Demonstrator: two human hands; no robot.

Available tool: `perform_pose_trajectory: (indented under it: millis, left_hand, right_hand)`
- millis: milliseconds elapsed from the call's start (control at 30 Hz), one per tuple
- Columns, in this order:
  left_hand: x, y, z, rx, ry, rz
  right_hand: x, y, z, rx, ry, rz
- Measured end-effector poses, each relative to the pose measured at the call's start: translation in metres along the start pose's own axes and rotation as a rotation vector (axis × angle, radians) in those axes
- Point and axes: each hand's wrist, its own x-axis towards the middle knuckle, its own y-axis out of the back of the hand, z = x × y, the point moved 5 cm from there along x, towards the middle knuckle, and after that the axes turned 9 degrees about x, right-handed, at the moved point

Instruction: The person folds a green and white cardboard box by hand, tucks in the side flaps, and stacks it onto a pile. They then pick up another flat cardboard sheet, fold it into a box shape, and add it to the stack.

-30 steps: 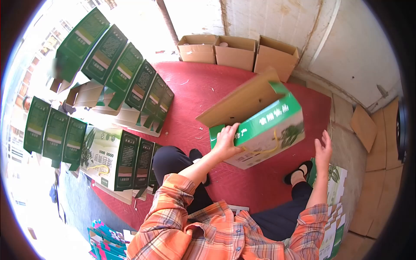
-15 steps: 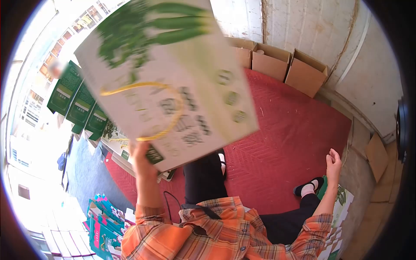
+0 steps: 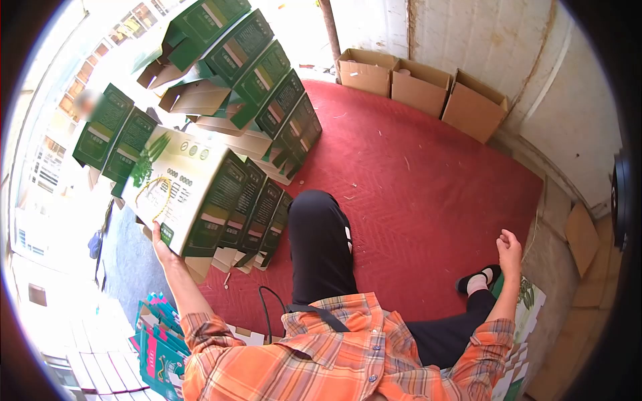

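Landmark: the red mat. Left of it, the white-and-green box lies tilted at the outer end of the near row, its dark side facing the mat. The left hand is at the box's near lower corner, its grip partly closed on the edge; some fingers are hidden. The box lines up with the row, so the hand is judged to be steadying or settling it rather than carrying it; whether it bears weight cannot be told.

The right hand is raised by the mat's right edge, fingers loosely curled, its grip half open and holding nothing. Printed card lies just outside that edge, nearest this hand.

The far row stands at the mat's far left, some flaps open. Three open cartons line the mat's far edge.
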Motion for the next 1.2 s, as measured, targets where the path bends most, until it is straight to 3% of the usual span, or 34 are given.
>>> perform_pose_trajectory:
  millis: [433,567,600,633,667,700,733,767,833,933,1000,1100,1167,1200]
  left_hand:
    - [0.067,0.001,-0.008,0.141,0.141,0.005]
    - [0.042,0.001,0.005,0.399,0.135,0.174]
    - [0.05,0.01,0.004,0.378,0.124,0.066]
    - [0.059,0.026,0.002,0.359,0.245,0.014]
    - [0.046,0.013,0.005,0.374,0.282,0.118]
    - [0.079,0.05,0.003,0.452,0.215,0.157]
    - [0.027,0.01,0.019,0.588,0.085,0.27]
    - [0.073,0.059,0.015,0.599,0.22,0.336]
    - [0.03,0.016,0.031,0.711,-0.055,0.321]
    - [-0.049,-0.092,0.045,1.036,-0.81,0.115]
    - [-0.083,-0.141,0.042,1.124,-1.12,0.032]
    - [-0.108,-0.197,0.015,1.148,-1.34,-0.088]
    - [-0.114,-0.233,-0.012,1.152,-1.369,-0.199]
    - [-0.124,-0.247,-0.027,1.153,-1.363,-0.278]
  right_hand:
    - [-0.007,-0.012,-0.003,-0.103,0.002,-0.052]
    - [-0.003,-0.011,0.005,-0.037,0.05,-0.061]
    - [-0.005,-0.008,0.001,-0.035,0.031,-0.056]
    - [-0.006,-0.006,-0.001,-0.008,0.034,-0.055]
    - [-0.009,-0.001,-0.008,-0.01,0.02,-0.067]
    - [-0.013,0.004,-0.013,0.063,-0.043,-0.085]
    - [-0.013,0.013,-0.015,0.07,-0.027,-0.083]
    - [-0.017,0.022,-0.019,0.09,-0.026,-0.06]
    - [-0.024,0.046,-0.018,0.131,-0.032,-0.003]
    - [-0.048,0.088,-0.012,0.194,-0.16,0.09]
    - [-0.061,0.112,0.032,0.214,-0.168,0.221]
    - [-0.1,0.135,0.103,0.12,-0.172,0.379]
    - [-0.144,0.133,0.167,-0.116,-0.387,0.436]
    - [-0.162,0.122,0.219,-0.346,-0.424,0.292]
